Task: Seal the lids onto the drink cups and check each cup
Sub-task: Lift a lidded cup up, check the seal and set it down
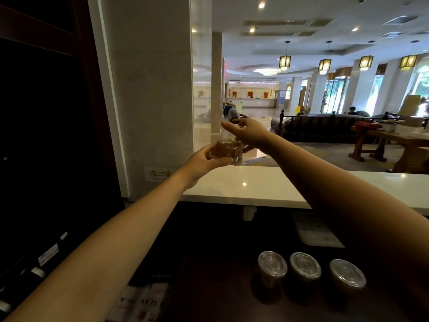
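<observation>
From my remote seat: both arms stretched forward and up, over the white counter ledge (267, 187). The left hand (204, 162) grips a clear drink cup (224, 151) of brown liquid, fingers and thumb curled round its body. The cup is in the air above the ledge's far edge, tilted, with its clear lid end towards the right.

The right hand (248, 133) is just above and to the right of that cup, with the back of the hand to the camera. Its forefinger (226, 125) points straight out to the left and the thumb sits above it. The lower fingers are hidden behind the palm, so I cannot tell if they touch the lid or pinch anything.

Three more cups stand upright in a row on the dark worktop (220, 263) at bottom right: first cup (272, 267), second cup (305, 266), third cup (347, 273). All hold brown drink and have clear lids on, close together but not touching. The right forearm passes above them.

Other stuff — a printed sheet (148, 302) reading "A4 70" at the bottom edge, and a pale plastic tray (315, 231) under the ledge. A marble pillar (151, 89) stands left of centre, with a dark cabinet (41, 135) at far left. Beyond the ledge is a bright lobby with hanging lanterns (285, 61) and wooden tables (394, 140).
</observation>
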The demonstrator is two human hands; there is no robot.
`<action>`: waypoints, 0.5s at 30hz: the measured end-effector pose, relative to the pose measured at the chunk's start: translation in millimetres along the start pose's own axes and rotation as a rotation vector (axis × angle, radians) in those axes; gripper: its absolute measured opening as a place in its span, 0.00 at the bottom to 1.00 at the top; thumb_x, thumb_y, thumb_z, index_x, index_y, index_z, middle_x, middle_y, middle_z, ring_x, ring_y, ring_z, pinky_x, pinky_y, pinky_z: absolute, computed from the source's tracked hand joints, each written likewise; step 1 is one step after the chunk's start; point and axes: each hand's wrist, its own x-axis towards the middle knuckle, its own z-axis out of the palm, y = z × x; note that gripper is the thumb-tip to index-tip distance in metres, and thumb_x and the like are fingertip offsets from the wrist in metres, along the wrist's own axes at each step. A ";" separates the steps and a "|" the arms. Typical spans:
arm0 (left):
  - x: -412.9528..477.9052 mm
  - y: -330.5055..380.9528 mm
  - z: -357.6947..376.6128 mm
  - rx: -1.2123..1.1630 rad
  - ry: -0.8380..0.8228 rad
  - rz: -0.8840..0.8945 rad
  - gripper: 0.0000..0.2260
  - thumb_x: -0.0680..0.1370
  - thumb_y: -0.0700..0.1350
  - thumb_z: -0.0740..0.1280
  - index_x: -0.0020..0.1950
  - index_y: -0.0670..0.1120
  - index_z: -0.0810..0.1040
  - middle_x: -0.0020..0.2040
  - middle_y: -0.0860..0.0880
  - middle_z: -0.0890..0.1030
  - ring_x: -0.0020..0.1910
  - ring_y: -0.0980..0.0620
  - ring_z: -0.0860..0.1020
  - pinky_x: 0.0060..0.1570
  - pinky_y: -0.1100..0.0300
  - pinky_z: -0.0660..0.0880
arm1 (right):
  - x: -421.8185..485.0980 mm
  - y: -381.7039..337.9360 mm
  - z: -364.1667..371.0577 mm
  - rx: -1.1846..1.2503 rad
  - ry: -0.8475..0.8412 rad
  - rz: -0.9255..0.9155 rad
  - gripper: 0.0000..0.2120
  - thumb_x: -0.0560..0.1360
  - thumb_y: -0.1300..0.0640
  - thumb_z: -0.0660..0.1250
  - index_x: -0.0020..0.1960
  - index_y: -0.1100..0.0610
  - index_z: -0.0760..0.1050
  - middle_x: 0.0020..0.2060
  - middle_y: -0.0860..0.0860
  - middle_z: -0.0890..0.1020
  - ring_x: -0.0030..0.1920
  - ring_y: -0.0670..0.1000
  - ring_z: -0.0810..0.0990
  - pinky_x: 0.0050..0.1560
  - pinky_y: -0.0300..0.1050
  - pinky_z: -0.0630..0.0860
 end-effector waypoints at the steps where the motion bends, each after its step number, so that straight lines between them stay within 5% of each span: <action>1: -1.9 1.6 -0.8 -0.022 -0.004 0.007 0.34 0.65 0.55 0.73 0.68 0.49 0.65 0.63 0.49 0.73 0.64 0.46 0.70 0.63 0.51 0.69 | -1.0 -0.3 -2.4 -0.003 0.019 0.025 0.29 0.75 0.39 0.60 0.59 0.65 0.73 0.44 0.59 0.80 0.46 0.58 0.83 0.45 0.50 0.82; 4: -4.4 1.3 -1.9 -0.295 -0.014 -0.075 0.45 0.58 0.64 0.73 0.70 0.54 0.61 0.63 0.48 0.70 0.63 0.45 0.71 0.58 0.43 0.73 | -5.2 5.5 -6.8 0.259 -0.006 0.158 0.29 0.76 0.41 0.60 0.63 0.65 0.69 0.47 0.62 0.82 0.43 0.58 0.84 0.37 0.46 0.82; 8: -2.4 11.2 3.9 -0.596 -0.024 -0.181 0.28 0.70 0.59 0.67 0.66 0.48 0.67 0.59 0.41 0.71 0.57 0.41 0.74 0.50 0.47 0.79 | -18.4 16.3 -0.9 0.686 -0.068 0.261 0.27 0.76 0.44 0.63 0.67 0.60 0.63 0.55 0.64 0.78 0.50 0.60 0.83 0.48 0.51 0.82; 10: -1.1 23.5 -3.9 -0.459 -0.056 -0.163 0.21 0.72 0.56 0.67 0.61 0.48 0.71 0.58 0.42 0.71 0.56 0.43 0.73 0.48 0.54 0.78 | -25.1 23.5 -9.1 0.708 -0.177 0.263 0.24 0.77 0.46 0.62 0.65 0.59 0.64 0.55 0.63 0.77 0.52 0.59 0.82 0.53 0.50 0.80; 15: 1.8 72.8 -30.3 0.006 -0.274 -0.205 0.22 0.70 0.53 0.69 0.61 0.47 0.72 0.56 0.44 0.75 0.53 0.48 0.76 0.48 0.59 0.78 | -42.9 35.8 -21.8 0.656 -0.549 0.214 0.24 0.74 0.52 0.64 0.66 0.62 0.66 0.55 0.62 0.78 0.53 0.56 0.81 0.55 0.45 0.79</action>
